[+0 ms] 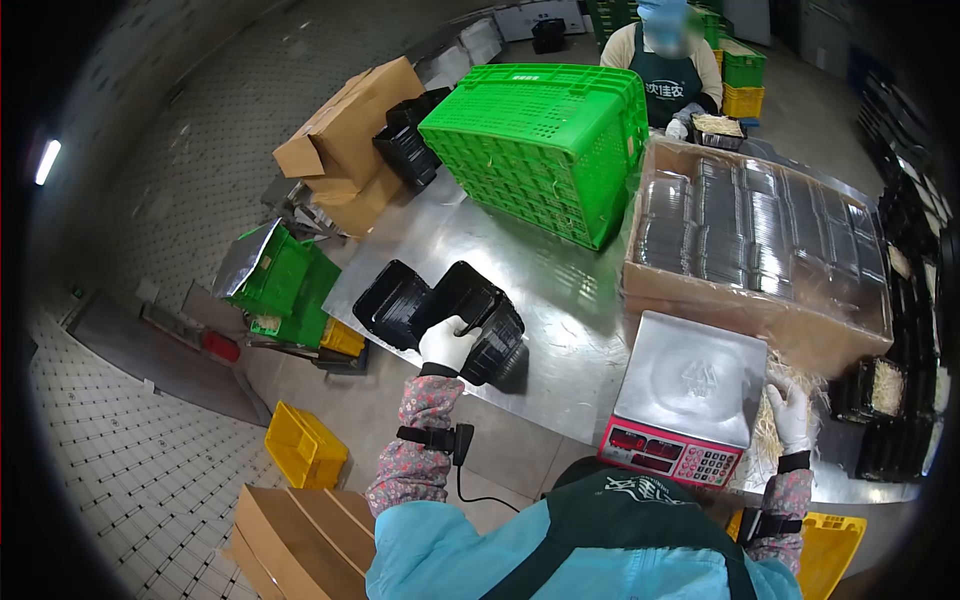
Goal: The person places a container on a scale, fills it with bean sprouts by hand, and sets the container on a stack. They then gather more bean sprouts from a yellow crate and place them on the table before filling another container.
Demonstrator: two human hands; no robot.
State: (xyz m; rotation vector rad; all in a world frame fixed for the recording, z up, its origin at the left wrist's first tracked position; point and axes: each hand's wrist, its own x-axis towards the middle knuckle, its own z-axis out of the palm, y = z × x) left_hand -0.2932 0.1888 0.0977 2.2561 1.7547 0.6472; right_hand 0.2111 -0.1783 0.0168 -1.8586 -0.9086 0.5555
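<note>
Trays (485,310) in left hand (448,343), strands (767,432) under right hand (792,412) half-hidden behind scale (690,385)

**Legible Writing: One Apron Print, the Rest Too Small**

The clearest writing lies far beyond the fingertips of both hands. It is a line of white Chinese characters across the chest of a co-worker's dark green apron (668,100); they look like 欢佳农, though they are small.

Just left of the right hand (790,412) and its fingers (783,387), the weighing scale (690,385) has a red front panel with display windows and a white keypad, its figures too small to read.

Behind the fingers, the person's own apron (600,520) bears a white emblem, distorted and illegible.

The left hand (448,342), with its fingers (468,326) round a stack of black trays (495,318), is well apart from all of these.
</note>
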